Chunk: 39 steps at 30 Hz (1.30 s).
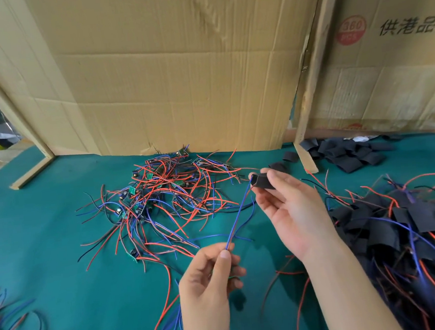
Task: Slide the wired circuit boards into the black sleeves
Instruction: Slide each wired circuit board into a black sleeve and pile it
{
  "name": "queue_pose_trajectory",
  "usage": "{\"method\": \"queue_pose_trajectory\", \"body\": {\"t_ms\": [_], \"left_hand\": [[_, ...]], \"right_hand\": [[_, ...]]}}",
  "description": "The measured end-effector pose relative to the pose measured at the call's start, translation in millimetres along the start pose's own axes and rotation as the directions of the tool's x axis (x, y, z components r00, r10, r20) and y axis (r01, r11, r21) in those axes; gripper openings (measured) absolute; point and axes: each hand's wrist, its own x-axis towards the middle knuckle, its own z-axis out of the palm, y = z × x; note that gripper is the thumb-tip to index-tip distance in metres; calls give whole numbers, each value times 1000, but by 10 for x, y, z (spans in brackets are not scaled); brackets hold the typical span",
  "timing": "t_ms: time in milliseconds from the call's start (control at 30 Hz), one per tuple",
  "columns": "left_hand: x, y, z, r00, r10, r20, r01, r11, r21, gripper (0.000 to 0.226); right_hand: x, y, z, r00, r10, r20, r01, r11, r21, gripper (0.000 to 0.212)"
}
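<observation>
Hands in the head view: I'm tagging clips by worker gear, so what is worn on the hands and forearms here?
Nothing is worn that shows. The left hand and right hand are bare, without gloves, rings or a watch. Both forearms are bare down to the bottom edge of the picture, with no sleeve, cuff or wristband in view. No markings or tape on either.

Board in left hand mostly hidden by fingers. Blue wires vanish into black sleeve. Sleeved pile cut by right edge; loose wires blurred at left edge.
</observation>
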Motion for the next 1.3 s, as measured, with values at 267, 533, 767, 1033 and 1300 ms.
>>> {"method": "queue_pose_trajectory", "body": {"t_ms": [267, 533, 767, 1033, 1300], "left_hand": [[22, -39, -29, 1000, 6, -5, -6, 998, 69, 26], [165, 187, 42, 997, 69, 19, -71, 992, 106, 19], [331, 436, 109, 982, 14, 186, -32, 995, 97, 43], [366, 432, 34, 969, 151, 196, -196, 952, 235, 40], [378, 424, 15, 997, 66, 45, -64, 997, -32, 15]], "right_hand": [[7, -58, -78, 993, 14, 113, 3, 988, -153, 12], [-36, 24, -17, 958, 123, 258, -56, 966, -253, 64], [-36, 124, 31, 955, 115, 272, -60, 977, -204, 67], [-50, 46, -22, 951, 66, 301, 15, 965, -261, 66], [-36, 20, -83, 921, -11, 389, 140, 942, -305, 64]]}}
